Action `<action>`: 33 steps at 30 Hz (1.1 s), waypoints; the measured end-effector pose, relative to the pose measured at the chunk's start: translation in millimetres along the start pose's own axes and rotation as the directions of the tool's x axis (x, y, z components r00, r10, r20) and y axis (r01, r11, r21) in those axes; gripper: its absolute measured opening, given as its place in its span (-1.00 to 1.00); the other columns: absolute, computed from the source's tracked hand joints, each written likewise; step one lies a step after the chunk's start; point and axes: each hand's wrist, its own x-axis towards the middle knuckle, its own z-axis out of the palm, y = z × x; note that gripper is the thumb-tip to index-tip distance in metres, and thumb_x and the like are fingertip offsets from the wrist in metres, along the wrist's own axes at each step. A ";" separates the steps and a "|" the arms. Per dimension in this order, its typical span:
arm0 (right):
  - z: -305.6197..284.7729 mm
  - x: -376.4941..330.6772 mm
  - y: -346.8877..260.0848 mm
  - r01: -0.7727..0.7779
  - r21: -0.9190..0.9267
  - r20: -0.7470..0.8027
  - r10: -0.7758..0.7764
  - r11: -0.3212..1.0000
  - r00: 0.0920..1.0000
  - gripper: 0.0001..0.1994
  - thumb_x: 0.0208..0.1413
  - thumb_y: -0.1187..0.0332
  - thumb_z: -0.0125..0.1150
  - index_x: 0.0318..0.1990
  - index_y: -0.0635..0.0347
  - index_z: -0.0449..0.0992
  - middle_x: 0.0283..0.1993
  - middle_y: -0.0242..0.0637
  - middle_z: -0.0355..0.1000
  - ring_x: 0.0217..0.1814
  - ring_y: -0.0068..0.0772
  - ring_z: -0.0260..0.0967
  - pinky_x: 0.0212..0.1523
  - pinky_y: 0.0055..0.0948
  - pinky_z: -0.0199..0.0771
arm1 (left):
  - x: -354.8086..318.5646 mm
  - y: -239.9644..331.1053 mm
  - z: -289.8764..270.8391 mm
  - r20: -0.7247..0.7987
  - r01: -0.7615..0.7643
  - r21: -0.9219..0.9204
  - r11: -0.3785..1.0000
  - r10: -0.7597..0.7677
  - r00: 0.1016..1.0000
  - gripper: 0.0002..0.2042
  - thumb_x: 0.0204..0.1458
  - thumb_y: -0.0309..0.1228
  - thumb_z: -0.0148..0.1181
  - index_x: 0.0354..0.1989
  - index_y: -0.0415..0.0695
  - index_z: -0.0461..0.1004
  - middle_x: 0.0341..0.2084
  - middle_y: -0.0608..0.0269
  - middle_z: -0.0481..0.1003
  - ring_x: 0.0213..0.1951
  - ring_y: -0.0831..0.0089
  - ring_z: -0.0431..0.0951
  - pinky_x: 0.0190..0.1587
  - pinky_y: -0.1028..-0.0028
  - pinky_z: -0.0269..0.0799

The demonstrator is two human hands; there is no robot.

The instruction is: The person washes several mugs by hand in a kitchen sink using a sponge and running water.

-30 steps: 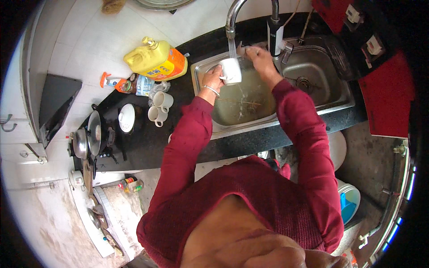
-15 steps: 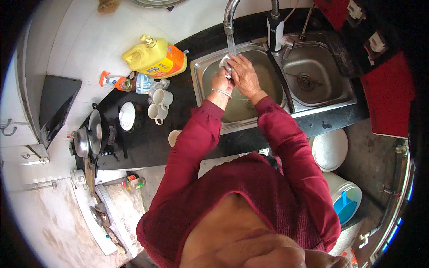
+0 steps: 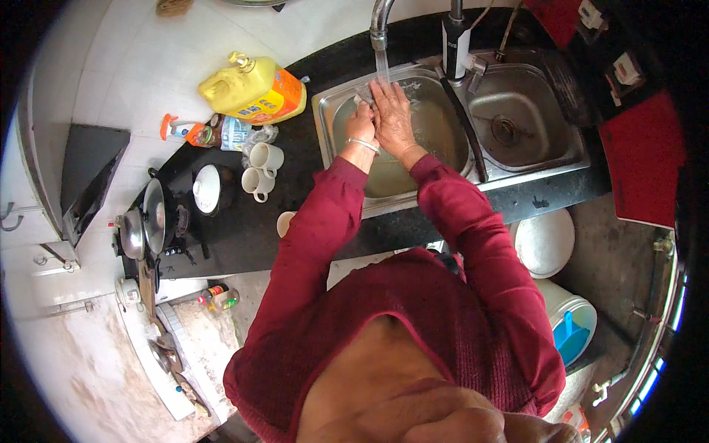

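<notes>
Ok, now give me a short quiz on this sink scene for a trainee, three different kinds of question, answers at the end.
1. True or false: the faucet is turned off.
2. Multiple choice: whose wrist wears the bracelet? A) the right hand; B) the left hand; C) neither.
3. Count: how many white mugs with visible handles stand together on the dark counter?

Key: 1. False, water is running from it. 2. B. 3. Two.

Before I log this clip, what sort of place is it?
Most likely a home kitchen, judging by the double sink, the running tap above it and the metal pan over at the left.
</notes>
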 end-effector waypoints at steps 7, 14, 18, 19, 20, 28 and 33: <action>24.8 1.2 62.9 -0.750 0.281 0.584 0.513 0.599 0.629 -0.63 0.13 0.29 -0.24 0.07 0.23 0.19 -0.05 -0.01 0.29 -0.06 -0.24 0.29 -0.11 -0.45 0.26 | -23.1 8.0 10.4 -0.025 0.168 0.041 0.985 -0.168 0.986 -0.75 0.06 -0.27 -0.06 -0.61 -0.10 0.21 -0.55 0.31 0.29 -0.50 0.46 0.32 -0.52 0.47 0.26; 9.7 -29.2 14.9 -0.290 0.479 0.150 0.248 0.829 0.957 -0.59 0.02 0.44 -0.11 0.09 0.16 0.20 0.18 0.05 0.02 0.21 0.02 -0.03 0.14 -0.27 0.06 | -7.1 13.9 4.7 0.010 0.115 -0.087 0.990 -0.115 0.993 -0.75 0.06 -0.28 -0.08 -0.61 -0.10 0.18 -0.64 0.32 0.23 -0.61 0.46 0.27 -0.58 0.48 0.27; 28.1 -25.2 45.0 -0.435 0.568 0.229 0.373 0.698 0.899 -0.64 0.01 0.40 0.01 0.02 0.18 0.30 -0.01 -0.05 0.25 -0.01 -0.25 0.23 -0.04 -0.42 0.24 | -20.6 17.1 13.0 0.060 0.122 -0.104 0.987 -0.117 0.991 -0.77 0.05 -0.28 -0.07 -0.57 -0.10 0.20 -0.59 0.33 0.23 -0.55 0.44 0.27 -0.49 0.43 0.26; 31.5 -22.3 49.6 -0.566 0.600 0.341 0.459 0.565 0.820 -0.66 0.01 0.38 0.03 -0.01 0.21 0.32 -0.08 -0.11 0.31 -0.10 -0.34 0.27 -0.10 -0.46 0.28 | -14.7 11.5 4.9 0.099 0.129 -0.070 0.989 -0.122 0.988 -0.79 0.07 -0.29 -0.09 -0.54 -0.11 0.22 -0.54 0.32 0.24 -0.47 0.39 0.31 -0.37 0.32 0.31; 34.9 -19.3 54.0 -0.679 0.607 0.455 0.521 0.412 0.723 -0.67 0.01 0.36 0.05 -0.03 0.23 0.34 -0.15 -0.17 0.36 -0.18 -0.43 0.31 -0.17 -0.51 0.31 | -9.0 4.7 -1.7 0.137 0.135 -0.035 0.990 -0.129 0.982 -0.80 0.09 -0.29 -0.10 -0.50 -0.12 0.23 -0.50 0.30 0.25 -0.39 0.34 0.35 -0.25 0.21 0.36; 25.1 -22.0 37.0 -0.399 0.639 0.173 0.382 0.658 0.908 -0.63 -0.01 0.32 0.08 -0.01 0.18 0.32 0.00 -0.13 0.23 0.00 -0.33 0.22 0.00 -0.45 0.20 | -15.9 14.6 10.0 0.083 0.214 -0.181 0.960 -0.202 0.976 -0.76 0.10 -0.23 -0.15 -0.48 -0.14 0.23 -0.43 0.22 0.31 -0.32 0.27 0.39 -0.21 0.20 0.37; 17.6 -25.9 40.4 -0.216 0.502 0.087 0.200 0.838 0.976 -0.60 -0.02 0.31 0.07 0.03 0.11 0.29 0.01 -0.11 0.23 0.02 -0.23 0.21 0.00 -0.35 0.22 | -17.6 11.7 0.6 0.136 0.198 -0.088 0.976 -0.185 0.973 -0.80 0.06 -0.30 -0.09 -0.53 -0.13 0.23 -0.48 0.25 0.32 -0.33 0.30 0.40 -0.22 0.24 0.37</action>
